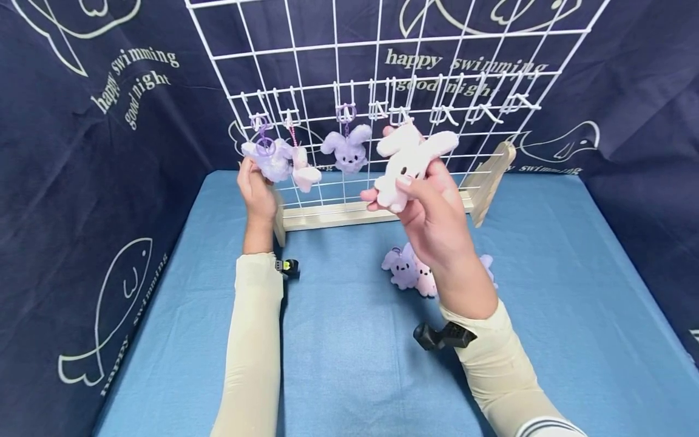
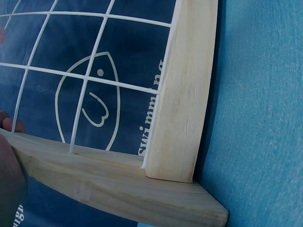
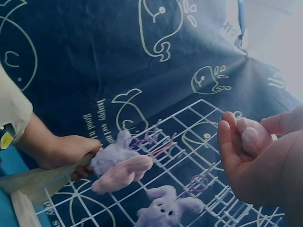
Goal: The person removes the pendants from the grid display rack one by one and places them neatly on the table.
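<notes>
A white plush bunny keychain (image 1: 404,159) is in my right hand (image 1: 439,221), held in front of the hooks of the white wire rack (image 1: 382,42). My thumb presses on its front, with fingers behind it. At the rack's left end, my left hand (image 1: 256,193) grips the wooden side post (image 2: 187,94). Its fingers curl about the post in the right wrist view. Beside this hand hang a purple bunny keychain (image 1: 275,165) and a pink one (image 1: 306,175), turned sideways. Another purple bunny (image 1: 349,153) hangs mid-rack, facing forward.
Several white hooks (image 1: 483,112) line the rack to the right. A wooden bar (image 1: 338,216) forms its base. On the blue cloth (image 1: 338,340) lie a purple bunny (image 1: 403,268) and a pink bunny (image 1: 425,281), with another purple one (image 1: 488,264) partly hidden by my right forearm.
</notes>
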A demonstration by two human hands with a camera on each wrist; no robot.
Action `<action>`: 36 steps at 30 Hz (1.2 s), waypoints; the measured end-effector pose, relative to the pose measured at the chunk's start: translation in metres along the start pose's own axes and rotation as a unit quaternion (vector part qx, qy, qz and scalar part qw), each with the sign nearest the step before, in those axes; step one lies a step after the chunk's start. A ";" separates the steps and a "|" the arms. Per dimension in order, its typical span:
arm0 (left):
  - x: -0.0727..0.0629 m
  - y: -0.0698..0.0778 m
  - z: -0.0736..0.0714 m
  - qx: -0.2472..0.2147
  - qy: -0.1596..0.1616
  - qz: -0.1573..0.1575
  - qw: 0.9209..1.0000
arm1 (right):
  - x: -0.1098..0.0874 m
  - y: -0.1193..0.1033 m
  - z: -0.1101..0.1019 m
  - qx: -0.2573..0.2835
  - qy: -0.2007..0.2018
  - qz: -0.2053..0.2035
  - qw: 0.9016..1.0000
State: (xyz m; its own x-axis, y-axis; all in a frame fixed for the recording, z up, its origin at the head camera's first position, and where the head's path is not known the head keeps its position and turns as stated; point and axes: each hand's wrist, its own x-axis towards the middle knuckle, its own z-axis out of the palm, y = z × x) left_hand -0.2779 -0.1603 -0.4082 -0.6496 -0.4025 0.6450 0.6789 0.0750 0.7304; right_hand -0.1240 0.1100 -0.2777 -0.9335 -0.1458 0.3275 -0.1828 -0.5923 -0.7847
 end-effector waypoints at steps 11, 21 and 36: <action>0.000 0.002 0.001 -0.005 -0.002 0.008 1.000 | -0.010 -0.007 -0.005 -0.030 -0.045 -0.019 0.998; 0.000 0.002 0.002 0.004 0.000 0.010 1.000 | -0.013 -0.009 -0.009 -0.070 -0.068 -0.045 0.994; -0.001 0.000 0.000 -0.011 -0.003 0.009 1.000 | -0.019 -0.010 -0.016 -0.093 -0.076 -0.060 0.991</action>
State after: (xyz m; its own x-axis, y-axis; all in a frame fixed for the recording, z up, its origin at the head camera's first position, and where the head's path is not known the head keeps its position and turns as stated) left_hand -0.2776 -0.1595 -0.4089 -0.6389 -0.3951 0.6600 0.6983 0.0621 0.7131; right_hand -0.1092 0.1316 -0.2844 -0.8473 -0.2083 0.4886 -0.3565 -0.4589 -0.8138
